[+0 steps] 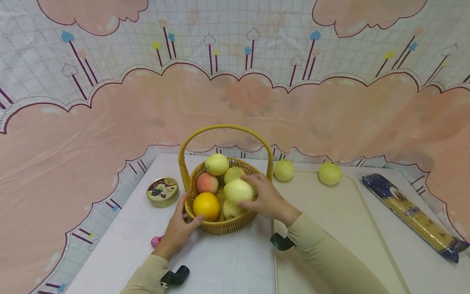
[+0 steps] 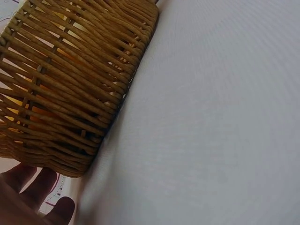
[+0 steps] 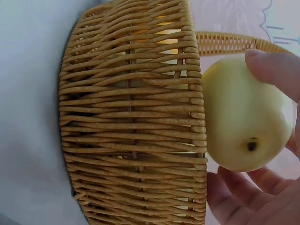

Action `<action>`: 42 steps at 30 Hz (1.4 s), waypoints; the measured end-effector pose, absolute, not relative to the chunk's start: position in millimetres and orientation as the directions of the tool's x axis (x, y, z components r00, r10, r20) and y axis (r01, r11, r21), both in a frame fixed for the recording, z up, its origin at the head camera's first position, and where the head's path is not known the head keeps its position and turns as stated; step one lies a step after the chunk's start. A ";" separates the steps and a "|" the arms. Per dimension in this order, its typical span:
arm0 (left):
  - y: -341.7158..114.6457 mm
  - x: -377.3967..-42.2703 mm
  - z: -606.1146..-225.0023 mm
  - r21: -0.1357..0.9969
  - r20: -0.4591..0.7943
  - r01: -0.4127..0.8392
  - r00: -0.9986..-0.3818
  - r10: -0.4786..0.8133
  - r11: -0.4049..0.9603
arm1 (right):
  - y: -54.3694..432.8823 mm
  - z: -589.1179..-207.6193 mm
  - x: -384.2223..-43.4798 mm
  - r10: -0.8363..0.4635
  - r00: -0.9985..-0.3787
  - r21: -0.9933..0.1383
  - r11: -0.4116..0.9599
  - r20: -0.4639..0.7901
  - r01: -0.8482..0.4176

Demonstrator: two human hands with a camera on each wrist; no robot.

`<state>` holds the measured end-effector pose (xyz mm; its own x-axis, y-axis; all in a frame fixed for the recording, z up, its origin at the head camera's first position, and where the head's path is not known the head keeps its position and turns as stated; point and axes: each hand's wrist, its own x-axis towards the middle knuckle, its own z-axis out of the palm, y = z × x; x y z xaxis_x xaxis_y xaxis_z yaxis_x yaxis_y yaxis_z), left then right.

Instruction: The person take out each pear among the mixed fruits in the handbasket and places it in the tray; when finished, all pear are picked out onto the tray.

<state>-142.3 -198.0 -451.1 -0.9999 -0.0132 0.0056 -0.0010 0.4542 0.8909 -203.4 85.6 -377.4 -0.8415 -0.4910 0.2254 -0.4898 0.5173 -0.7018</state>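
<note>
A wicker basket [image 1: 235,226] with a tall arched handle stands before me, holding an orange [image 1: 206,206], a peach [image 1: 207,183] and several pale green-yellow pears [image 1: 216,164]. My right hand [image 1: 269,198] grips one pear [image 1: 238,191] over the basket's right side, thumb and fingers on opposite sides of it. In the right wrist view, that pear [image 3: 248,117] shows its dark end just past the woven rim. My left hand [image 1: 180,230] holds the basket's front-left side, thumb at the rim near the orange. Its fingers [image 2: 40,187] are partly hidden behind the weave in the left wrist view.
Left of the basket sits a round, flat tin [image 1: 162,192]; a small pink item [image 1: 156,241] lies near my left wrist. A cream tray [image 1: 323,228] covers the right side, with two pears [image 1: 330,173] at its back edge. A long blue-and-yellow packet [image 1: 415,216] lies beyond.
</note>
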 end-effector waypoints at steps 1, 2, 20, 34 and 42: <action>-198.1 -142.2 -450.9 0.891 0.006 -0.001 -1.000 -0.013 0.454 | 86.3 -377.5 -203.3 -0.497 -0.838 -0.701 0.515 0.225 -0.493; -198.1 -142.1 -450.7 0.891 0.008 0.001 -1.000 -0.013 0.453 | 86.9 -377.7 -203.3 -0.501 -0.835 -0.698 0.515 0.226 -0.498; -197.7 -142.2 -452.3 0.894 0.021 0.014 -1.000 -0.012 0.447 | 87.9 -377.4 -206.1 -0.519 -0.830 -0.672 0.542 0.203 -0.504; -199.3 -141.1 -453.4 0.902 0.024 0.021 -1.000 -0.002 0.430 | 102.4 -371.2 -195.7 -0.470 -0.842 -0.677 0.532 0.263 -0.508; -198.9 -141.1 -451.7 0.916 0.027 0.026 -1.000 0.003 0.401 | 124.1 -377.4 -187.9 -0.441 -0.841 -0.696 0.495 0.315 -0.520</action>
<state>-141.1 -198.9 -451.7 -0.9996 0.0027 0.0275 0.0262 0.4009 0.9157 -187.9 124.1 -377.4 -0.8407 -0.4406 0.3147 -0.5200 0.4950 -0.6961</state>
